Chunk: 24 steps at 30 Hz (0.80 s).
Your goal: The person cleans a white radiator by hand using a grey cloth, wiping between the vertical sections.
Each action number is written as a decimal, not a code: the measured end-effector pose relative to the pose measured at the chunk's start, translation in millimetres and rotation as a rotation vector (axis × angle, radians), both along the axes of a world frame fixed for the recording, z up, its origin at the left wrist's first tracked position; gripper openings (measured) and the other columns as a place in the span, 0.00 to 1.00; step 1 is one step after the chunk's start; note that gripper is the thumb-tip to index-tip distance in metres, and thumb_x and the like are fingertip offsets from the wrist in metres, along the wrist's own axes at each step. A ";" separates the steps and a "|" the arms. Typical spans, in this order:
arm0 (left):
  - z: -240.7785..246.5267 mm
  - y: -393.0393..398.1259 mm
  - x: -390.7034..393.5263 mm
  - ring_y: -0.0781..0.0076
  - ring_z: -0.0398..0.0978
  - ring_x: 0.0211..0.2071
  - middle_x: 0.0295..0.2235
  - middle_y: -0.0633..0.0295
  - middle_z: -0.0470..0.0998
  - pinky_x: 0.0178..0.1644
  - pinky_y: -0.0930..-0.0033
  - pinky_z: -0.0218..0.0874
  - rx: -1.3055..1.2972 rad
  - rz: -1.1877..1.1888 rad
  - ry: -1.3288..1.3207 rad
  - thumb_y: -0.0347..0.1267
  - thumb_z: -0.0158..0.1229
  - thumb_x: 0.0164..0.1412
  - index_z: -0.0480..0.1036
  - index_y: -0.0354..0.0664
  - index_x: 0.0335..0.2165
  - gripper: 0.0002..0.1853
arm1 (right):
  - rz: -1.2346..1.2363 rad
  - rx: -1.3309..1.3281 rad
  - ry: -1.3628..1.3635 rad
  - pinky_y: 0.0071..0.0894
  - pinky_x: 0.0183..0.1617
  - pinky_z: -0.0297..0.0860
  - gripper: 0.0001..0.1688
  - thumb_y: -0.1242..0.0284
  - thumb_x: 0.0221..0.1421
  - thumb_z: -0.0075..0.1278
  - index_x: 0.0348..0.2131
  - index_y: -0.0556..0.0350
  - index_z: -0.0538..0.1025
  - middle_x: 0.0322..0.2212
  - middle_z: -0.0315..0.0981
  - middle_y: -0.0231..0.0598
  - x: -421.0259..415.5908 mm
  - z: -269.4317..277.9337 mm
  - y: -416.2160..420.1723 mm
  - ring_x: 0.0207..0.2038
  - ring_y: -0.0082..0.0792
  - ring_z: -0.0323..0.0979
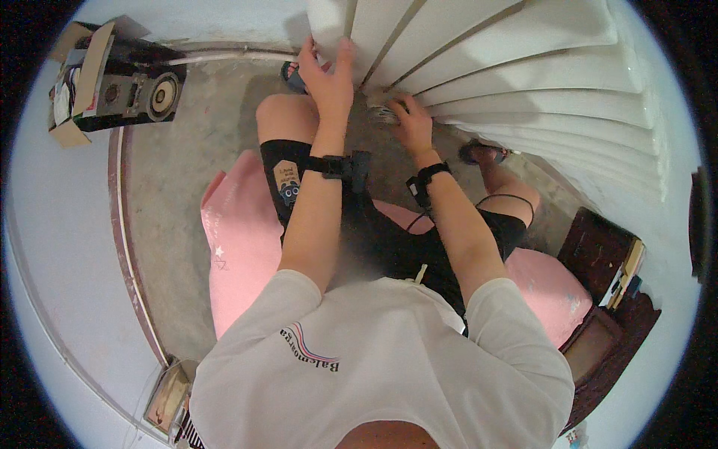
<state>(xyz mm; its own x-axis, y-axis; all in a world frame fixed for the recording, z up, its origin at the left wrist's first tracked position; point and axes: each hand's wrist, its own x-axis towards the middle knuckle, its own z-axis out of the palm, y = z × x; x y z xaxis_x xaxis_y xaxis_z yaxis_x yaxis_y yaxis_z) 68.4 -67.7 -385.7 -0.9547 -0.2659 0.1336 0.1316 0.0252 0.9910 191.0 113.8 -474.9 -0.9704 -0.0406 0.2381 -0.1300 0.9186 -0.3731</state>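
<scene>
My left hand [332, 81] reaches to the lower left end of a large white ribbed panel [477, 39]. Its thumb and fingers are spread and meet the panel's first rib; whether they grip it is unclear. To the right, my right hand [415, 120] is low beside the same panel with its fingers bent. At its fingertips is a small pale, shiny thing [385, 114], too blurred to name or to tell if it is held. The panel rises from near the concrete floor towards the upper right, its ribs fanning out. Its material cannot be told.
I sit on a seat with pink cloth [241, 241]. My feet, in dark slippers [468, 151], are apart. An open cardboard box [92, 73] and a loudspeaker [164, 96] stand at the far left. Dark wooden furniture [597, 247] is at my right; a framed picture [168, 395] leans behind left.
</scene>
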 end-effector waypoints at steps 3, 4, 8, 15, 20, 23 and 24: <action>-0.4 1.3 -0.6 0.57 0.65 0.58 0.58 0.48 0.66 0.56 0.55 0.65 -0.006 0.051 -0.023 0.47 0.67 0.61 0.63 0.34 0.61 0.40 | -0.019 -0.032 0.039 0.47 0.46 0.74 0.36 0.80 0.38 0.64 0.51 0.44 0.76 0.45 0.74 0.38 12.3 10.9 -3.6 0.45 0.51 0.75; 1.5 2.9 -0.6 0.57 0.66 0.58 0.57 0.49 0.67 0.56 0.55 0.66 0.003 0.073 -0.030 0.47 0.67 0.61 0.63 0.35 0.61 0.40 | -0.085 -0.068 -0.005 0.48 0.46 0.74 0.36 0.79 0.39 0.64 0.52 0.46 0.75 0.45 0.75 0.40 18.3 10.4 -1.8 0.45 0.52 0.75; 5.6 0.0 1.5 0.57 0.67 0.58 0.58 0.49 0.67 0.56 0.56 0.66 -0.041 0.044 -0.030 0.47 0.67 0.61 0.63 0.35 0.61 0.40 | -0.331 -0.234 -0.165 0.50 0.48 0.73 0.33 0.77 0.43 0.65 0.51 0.54 0.73 0.43 0.78 0.48 38.4 3.8 14.6 0.47 0.58 0.76; 9.0 1.7 0.4 0.57 0.67 0.58 0.58 0.48 0.67 0.56 0.59 0.67 -0.034 0.036 -0.033 0.47 0.67 0.62 0.63 0.33 0.62 0.40 | -0.415 -0.452 -0.155 0.47 0.48 0.73 0.25 0.77 0.48 0.64 0.45 0.59 0.72 0.42 0.79 0.54 46.3 -9.5 37.2 0.46 0.61 0.76; 7.5 0.9 0.2 0.58 0.65 0.59 0.58 0.48 0.67 0.56 0.58 0.66 0.026 0.026 -0.038 0.47 0.67 0.62 0.62 0.33 0.62 0.40 | -0.442 -0.514 0.031 0.42 0.47 0.72 0.23 0.78 0.49 0.62 0.44 0.58 0.71 0.38 0.78 0.53 37.2 -0.2 22.0 0.43 0.59 0.77; 8.2 2.0 0.6 0.57 0.64 0.60 0.58 0.47 0.66 0.57 0.57 0.65 0.020 0.011 -0.057 0.46 0.66 0.62 0.61 0.33 0.63 0.40 | -0.430 -0.474 0.069 0.39 0.46 0.72 0.22 0.79 0.49 0.61 0.43 0.57 0.70 0.38 0.78 0.53 32.3 -10.3 20.4 0.42 0.57 0.77; 8.4 2.0 2.8 0.57 0.63 0.60 0.59 0.47 0.65 0.58 0.56 0.64 0.003 0.004 -0.065 0.46 0.66 0.63 0.61 0.33 0.63 0.40 | -0.432 -0.452 0.074 0.38 0.46 0.72 0.21 0.80 0.49 0.61 0.43 0.57 0.70 0.38 0.78 0.52 30.4 -14.1 20.1 0.42 0.57 0.78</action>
<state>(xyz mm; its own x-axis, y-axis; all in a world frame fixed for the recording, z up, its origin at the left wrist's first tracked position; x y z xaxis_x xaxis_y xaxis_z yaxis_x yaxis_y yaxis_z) 71.1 -65.7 -377.3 -0.9602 -0.2702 0.0709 0.0674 0.0222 0.9975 221.4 133.8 -489.0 -0.8569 0.4718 0.2077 0.1770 0.6477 -0.7410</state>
